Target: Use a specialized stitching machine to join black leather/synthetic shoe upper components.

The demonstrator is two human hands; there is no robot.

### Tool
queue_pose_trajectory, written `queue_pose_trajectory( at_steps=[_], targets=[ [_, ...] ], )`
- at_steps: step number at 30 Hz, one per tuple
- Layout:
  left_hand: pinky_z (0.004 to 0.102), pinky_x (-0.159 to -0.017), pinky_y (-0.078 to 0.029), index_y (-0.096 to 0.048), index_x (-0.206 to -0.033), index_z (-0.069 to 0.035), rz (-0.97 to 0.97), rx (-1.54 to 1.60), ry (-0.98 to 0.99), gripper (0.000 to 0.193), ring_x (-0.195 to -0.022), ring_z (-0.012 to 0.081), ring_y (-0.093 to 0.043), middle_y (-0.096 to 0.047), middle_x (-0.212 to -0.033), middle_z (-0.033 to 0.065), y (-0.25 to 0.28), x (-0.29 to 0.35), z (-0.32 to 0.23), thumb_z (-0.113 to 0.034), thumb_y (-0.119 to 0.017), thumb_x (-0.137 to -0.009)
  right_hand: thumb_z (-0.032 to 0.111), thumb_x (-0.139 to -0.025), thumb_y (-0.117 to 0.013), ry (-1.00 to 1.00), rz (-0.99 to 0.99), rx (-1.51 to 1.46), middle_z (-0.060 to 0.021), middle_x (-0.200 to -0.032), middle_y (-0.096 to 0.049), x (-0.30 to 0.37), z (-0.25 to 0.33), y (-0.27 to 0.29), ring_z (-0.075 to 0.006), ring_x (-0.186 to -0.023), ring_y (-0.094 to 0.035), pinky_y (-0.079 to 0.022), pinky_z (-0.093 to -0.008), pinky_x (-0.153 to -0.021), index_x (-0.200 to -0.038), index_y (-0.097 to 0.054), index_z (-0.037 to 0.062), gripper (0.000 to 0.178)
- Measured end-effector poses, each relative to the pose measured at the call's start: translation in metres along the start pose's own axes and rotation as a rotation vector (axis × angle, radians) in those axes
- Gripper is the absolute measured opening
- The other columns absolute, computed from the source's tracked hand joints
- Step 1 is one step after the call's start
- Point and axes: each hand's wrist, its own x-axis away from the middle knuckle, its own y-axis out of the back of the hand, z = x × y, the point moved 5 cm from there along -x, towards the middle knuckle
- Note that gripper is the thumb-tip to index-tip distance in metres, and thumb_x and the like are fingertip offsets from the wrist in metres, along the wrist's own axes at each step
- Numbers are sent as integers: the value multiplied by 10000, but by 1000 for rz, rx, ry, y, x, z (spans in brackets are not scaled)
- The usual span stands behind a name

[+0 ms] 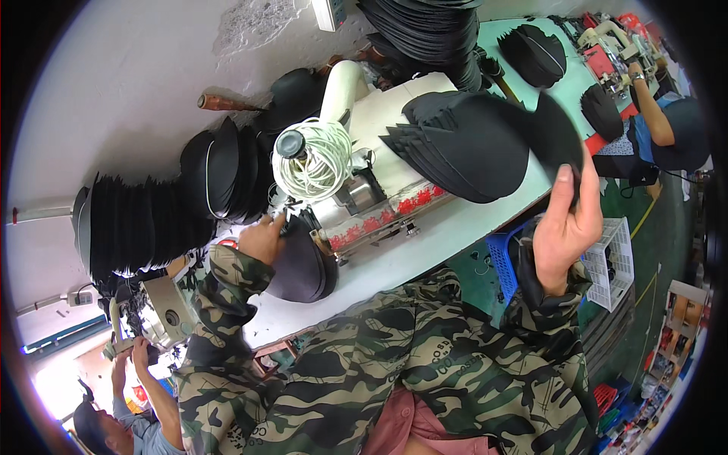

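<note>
Clock positions from the view's centre, near to far.

- Right hand, 3 o'clock: thumb and fingers pinched on the rim of one curved black panel, at 2 o'clock; whether it is wholly clear of the pile beside it cannot be told.
- Left hand, 9 o'clock: fingers curled at the upper end of a black panel stack; grip cannot be told.
- Tabletop, pale, carrying the cream sewing machine.
- Fanned black pile, 2 o'clock, over the machine: seemingly stock in use.
- Tied bundle, 10 o'clock; long row of panels, 9 o'clock.
- Tall stack, 12 to 1 o'clock.

Stage, by judgement: mid-batch, much remaining; finished and unfinished panels look alike.
</note>
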Motion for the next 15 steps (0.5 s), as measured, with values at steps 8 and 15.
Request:
queue_pose_trajectory(
  at_steps=[8, 15],
  targets=[
    [467, -652, -536, -592, -987, -105, -153, -68, -209, 208, -820, 319, -687, -583, -901, 100, -23, 9, -8, -223, -659, -830, 27, -803, -679, 173, 621, 34, -162, -1060, -677, 61, -18, -66, -347, -943, -647, -521, -405, -822, -1095, -654, 22, 293],
    [404, -815, -506, -680, -1032, -17, 590, 717, -398, 263, -892, 329, -671, -703, -934, 162, 6, 19, -51, -168, -673, -817, 83, -821, -697, -2, 1352, -387, -203, -1320, -579, 127, -37, -101, -337, -1219, -561, -441, -388, -1018, -1154, -674, 79, 334]
  ],
)
